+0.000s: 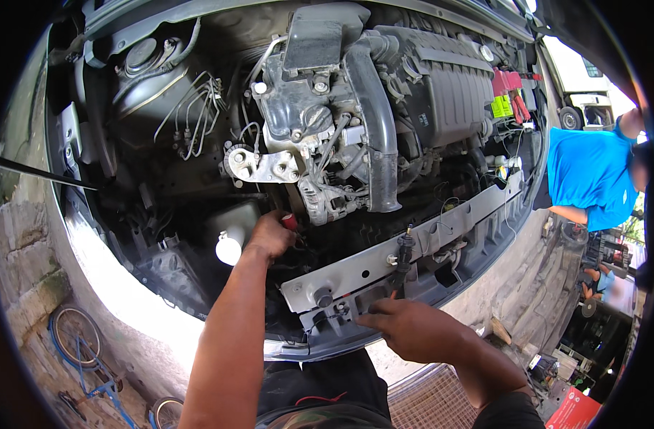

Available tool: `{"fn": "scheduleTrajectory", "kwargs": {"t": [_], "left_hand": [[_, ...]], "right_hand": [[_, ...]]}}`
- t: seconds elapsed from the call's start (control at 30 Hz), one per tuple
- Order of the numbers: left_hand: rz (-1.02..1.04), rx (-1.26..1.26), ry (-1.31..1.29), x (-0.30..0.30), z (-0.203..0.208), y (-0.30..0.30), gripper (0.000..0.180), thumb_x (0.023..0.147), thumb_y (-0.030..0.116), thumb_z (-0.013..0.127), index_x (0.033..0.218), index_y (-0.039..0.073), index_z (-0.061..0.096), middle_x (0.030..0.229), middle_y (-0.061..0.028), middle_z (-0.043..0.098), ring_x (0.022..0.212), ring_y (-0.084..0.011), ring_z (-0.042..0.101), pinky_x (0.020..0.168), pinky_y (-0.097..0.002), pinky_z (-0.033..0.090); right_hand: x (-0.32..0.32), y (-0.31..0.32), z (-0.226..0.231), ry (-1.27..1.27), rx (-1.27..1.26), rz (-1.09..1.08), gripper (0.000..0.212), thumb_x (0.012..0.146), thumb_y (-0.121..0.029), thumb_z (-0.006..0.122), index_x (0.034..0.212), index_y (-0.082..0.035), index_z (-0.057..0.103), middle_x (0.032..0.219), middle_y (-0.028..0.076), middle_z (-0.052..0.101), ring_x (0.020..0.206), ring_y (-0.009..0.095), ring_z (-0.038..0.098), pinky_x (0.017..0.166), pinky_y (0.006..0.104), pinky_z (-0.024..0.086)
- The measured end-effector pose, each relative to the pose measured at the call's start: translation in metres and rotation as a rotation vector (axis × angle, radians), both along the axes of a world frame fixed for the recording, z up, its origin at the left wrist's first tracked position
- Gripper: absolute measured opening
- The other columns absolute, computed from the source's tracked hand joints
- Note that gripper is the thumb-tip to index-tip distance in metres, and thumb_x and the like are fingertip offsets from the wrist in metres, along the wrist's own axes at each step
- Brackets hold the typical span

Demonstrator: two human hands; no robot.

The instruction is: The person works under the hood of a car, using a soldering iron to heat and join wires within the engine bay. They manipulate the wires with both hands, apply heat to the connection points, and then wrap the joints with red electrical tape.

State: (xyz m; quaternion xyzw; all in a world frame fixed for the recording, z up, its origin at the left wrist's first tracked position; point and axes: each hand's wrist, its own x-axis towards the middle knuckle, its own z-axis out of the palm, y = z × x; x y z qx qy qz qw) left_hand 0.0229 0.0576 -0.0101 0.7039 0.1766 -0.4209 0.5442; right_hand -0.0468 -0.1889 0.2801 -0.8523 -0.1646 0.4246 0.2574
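My left hand (271, 236) reaches down into the engine bay, fingers curled around a short red handle-like piece (289, 222). The rest of that piece is hidden in the dark gap below the alternator (325, 202). A white-capped reservoir (229, 247) is just left of this hand. At the front crossmember (441, 236), my right hand (409, 327) lies low over the grille edge, its fingers stretched leftward with nothing visible in them. Just above its knuckles, a black ignition-coil-shaped part (403, 257) leans on the crossmember, with a thin reddish bit near its lower end.
The engine (287, 100), a black air duct (373, 136) and a ribbed air filter box (448, 93) fill the far side. A red battery terminal cover (507, 82) shows at right. A person in a blue shirt (588, 175) stands beyond the car; a blue bicycle (91, 357) is at lower left.
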Motion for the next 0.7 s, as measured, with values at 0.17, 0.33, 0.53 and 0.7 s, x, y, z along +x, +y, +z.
{"fn": "scheduleTrajectory", "kwargs": {"t": [0.17,0.33,0.53,0.7], "left_hand": [[-0.026,0.024,-0.019,-0.001,0.002,0.004,0.063,0.08,0.01,0.085,0.14,0.002,0.069,0.12,-0.0178,0.078,0.106,-0.0305,0.076,0.096,-0.0392,0.058],[0.0,0.029,0.041,-0.004,-0.024,0.007,0.059,0.079,0.01,0.086,0.136,0.001,0.071,0.118,-0.0176,0.079,0.107,-0.0295,0.076,0.095,-0.0397,0.059],[-0.079,-0.045,-0.011,0.0,0.006,0.006,0.055,0.089,-0.003,0.078,0.142,-0.007,0.061,0.106,-0.0149,0.077,0.088,-0.0222,0.075,0.078,-0.0345,0.063],[-0.059,-0.123,0.073,0.001,0.013,0.004,0.057,0.08,0.003,0.085,0.134,-0.004,0.069,0.104,-0.0143,0.08,0.091,-0.0223,0.075,0.084,-0.0365,0.06]], "right_hand": [[0.035,0.007,-0.013,0.046,-0.193,0.139,0.022,0.097,-0.023,0.074,0.112,-0.006,0.077,0.103,0.015,0.07,0.098,0.037,0.072,0.086,0.0477,0.058],[0.077,0.035,-0.106,-0.196,-0.046,0.03,0.024,0.099,-0.025,0.071,0.107,-0.003,0.077,0.099,0.019,0.074,0.098,0.04,0.073,0.088,0.049,0.057],[0.11,0.077,-0.188,0.168,-0.269,0.312,0.028,0.098,-0.024,0.074,0.107,0.002,0.08,0.099,0.028,0.077,0.099,0.044,0.076,0.088,0.0532,0.059],[0.106,0.085,-0.203,0.187,-0.425,0.186,0.031,0.094,-0.022,0.075,0.115,0.001,0.08,0.116,0.026,0.077,0.111,0.041,0.075,0.094,0.0484,0.061]]}}
